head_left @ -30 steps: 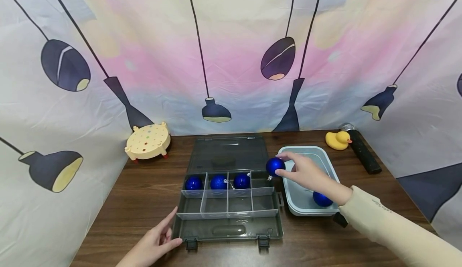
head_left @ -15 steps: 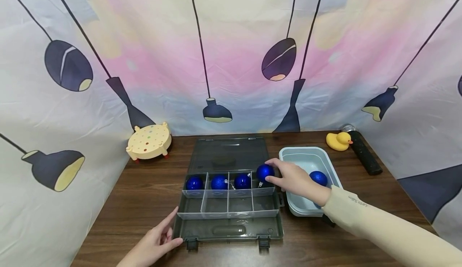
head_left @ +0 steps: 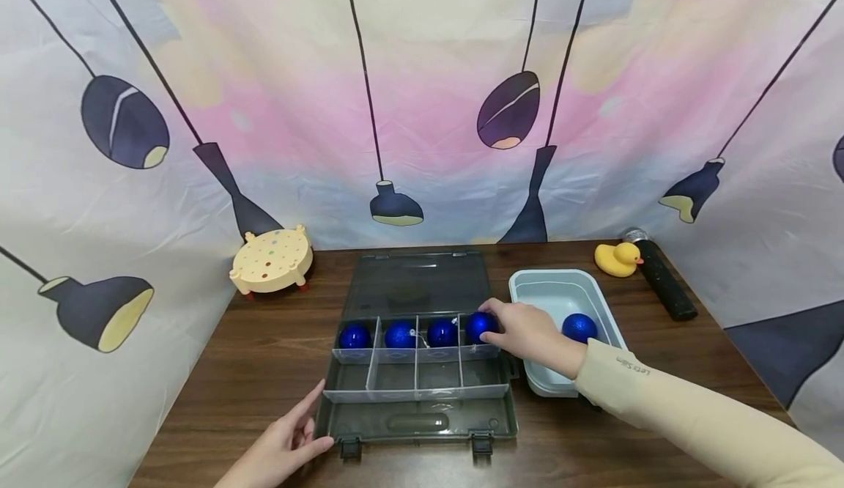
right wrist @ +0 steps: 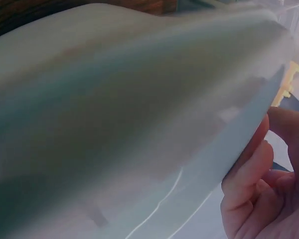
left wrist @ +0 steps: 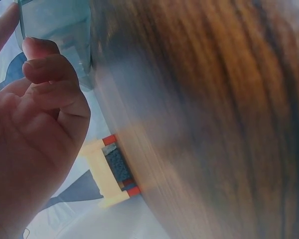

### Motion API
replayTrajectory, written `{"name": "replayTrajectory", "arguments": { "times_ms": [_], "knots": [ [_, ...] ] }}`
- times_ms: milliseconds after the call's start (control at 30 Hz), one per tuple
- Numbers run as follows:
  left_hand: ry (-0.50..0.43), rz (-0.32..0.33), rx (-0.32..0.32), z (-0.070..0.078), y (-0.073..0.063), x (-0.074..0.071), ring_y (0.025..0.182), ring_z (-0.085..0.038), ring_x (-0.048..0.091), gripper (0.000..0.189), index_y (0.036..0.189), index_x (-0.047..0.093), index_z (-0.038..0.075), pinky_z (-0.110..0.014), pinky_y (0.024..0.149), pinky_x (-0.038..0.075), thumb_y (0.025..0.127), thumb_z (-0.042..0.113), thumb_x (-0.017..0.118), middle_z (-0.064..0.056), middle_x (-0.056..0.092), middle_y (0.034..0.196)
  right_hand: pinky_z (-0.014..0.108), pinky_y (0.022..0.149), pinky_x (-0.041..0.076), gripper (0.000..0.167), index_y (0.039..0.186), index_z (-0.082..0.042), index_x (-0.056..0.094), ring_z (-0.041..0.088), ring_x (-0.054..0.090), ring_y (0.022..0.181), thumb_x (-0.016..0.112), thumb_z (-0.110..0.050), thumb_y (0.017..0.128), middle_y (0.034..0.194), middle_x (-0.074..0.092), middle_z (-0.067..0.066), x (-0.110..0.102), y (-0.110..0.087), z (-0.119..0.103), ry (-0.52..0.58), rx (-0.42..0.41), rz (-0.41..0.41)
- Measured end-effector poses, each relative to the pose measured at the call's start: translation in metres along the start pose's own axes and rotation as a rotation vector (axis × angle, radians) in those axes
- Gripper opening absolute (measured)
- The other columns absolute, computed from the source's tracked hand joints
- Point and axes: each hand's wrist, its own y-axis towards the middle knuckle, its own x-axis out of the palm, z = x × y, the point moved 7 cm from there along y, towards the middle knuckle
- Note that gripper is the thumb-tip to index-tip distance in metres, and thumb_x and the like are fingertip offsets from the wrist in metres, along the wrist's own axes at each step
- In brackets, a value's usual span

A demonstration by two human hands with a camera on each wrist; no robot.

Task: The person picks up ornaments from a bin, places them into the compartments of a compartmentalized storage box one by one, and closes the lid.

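My right hand (head_left: 527,330) pinches a shiny blue bauble (head_left: 480,327) between thumb and fingers, down in the far right compartment of the back row of a dark see-through organizer box (head_left: 422,407). Three more blue baubles lie one each in the other back-row compartments, one of them a glittery bauble (head_left: 398,333). At the box's front left corner is my left hand (head_left: 280,444), its index finger straight along the side and its thumb at the front edge. In the right wrist view the pale tub wall hides the bauble, and the right hand's fingers (right wrist: 249,199) show beside it.
A light blue tub (head_left: 554,275) right of the box holds a glittery blue bauble (head_left: 579,327); my forearm covers its front. Behind stand a yellow rubber duck (head_left: 617,259) and a black microphone (head_left: 666,283). A cream footed stand (head_left: 272,259) is at back left. The box's lid (head_left: 418,283) lies open.
My right hand has carried the bauble leftward from over the tub's edge and lowered it into the far right back compartment. The left hand stays at the box corner.
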Motion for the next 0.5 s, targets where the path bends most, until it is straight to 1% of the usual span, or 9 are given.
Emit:
{"name": "replayTrajectory", "arguments": {
  "times_ms": [100,200,267,367,433,500],
  "knots": [
    [0.003,-0.001,-0.008,-0.001,0.0,0.001,0.055,0.0,0.038,0.077,0.152,0.016,0.0,-0.023,0.048,0.04,0.094,0.015,0.064,0.005,0.045,0.072,0.031,0.059,0.05,0.045,0.122,-0.013,0.062,0.009,0.059,0.065,0.075,-0.033,0.085,0.109,0.068,0.005,0.0,-0.001,-0.002,-0.005,-0.001,-0.012],
    [0.011,0.002,-0.005,-0.001,0.0,0.001,0.055,0.0,0.038,0.077,0.153,0.016,0.001,-0.023,0.048,0.04,0.094,0.016,0.064,0.005,0.045,0.072,0.03,0.054,0.048,0.045,0.124,-0.011,0.06,0.007,0.055,0.055,0.074,-0.03,0.086,0.113,0.066,0.007,-0.002,-0.004,-0.003,0.04,0.009,-0.035],
    [0.013,0.004,-0.001,-0.001,0.0,0.001,0.055,0.0,0.038,0.077,0.152,0.017,0.0,-0.023,0.047,0.04,0.094,0.016,0.064,0.005,0.045,0.072,0.029,0.051,0.046,0.044,0.124,-0.011,0.06,0.006,0.052,0.05,0.074,-0.029,0.086,0.109,0.066,0.006,-0.006,-0.007,-0.003,0.067,0.012,-0.045],
    [0.021,0.007,0.008,-0.001,0.0,0.001,0.055,0.0,0.038,0.077,0.152,0.017,-0.001,-0.023,0.048,0.04,0.094,0.015,0.064,0.006,0.045,0.072,0.029,0.05,0.044,0.038,0.121,-0.011,0.063,0.005,0.05,0.047,0.072,-0.028,0.088,0.095,0.065,0.001,-0.016,-0.014,-0.006,0.085,-0.014,-0.052],
    [0.027,0.011,0.017,0.0,-0.001,0.0,0.055,0.0,0.038,0.076,0.152,0.018,-0.002,-0.022,0.048,0.04,0.094,0.015,0.065,0.007,0.045,0.072,0.028,0.052,0.043,0.034,0.117,-0.013,0.065,0.004,0.05,0.047,0.071,-0.029,0.088,0.092,0.065,-0.001,-0.025,-0.019,-0.006,0.078,-0.038,-0.036],
    [0.035,0.018,0.026,0.0,-0.001,0.0,0.055,0.001,0.038,0.076,0.151,0.018,-0.002,-0.022,0.048,0.04,0.093,0.015,0.065,0.008,0.045,0.071,0.028,0.051,0.043,0.03,0.115,-0.015,0.067,0.003,0.05,0.046,0.07,-0.031,0.09,0.096,0.066,0.0,-0.036,-0.026,-0.005,0.078,-0.058,-0.018]
  ]
}}
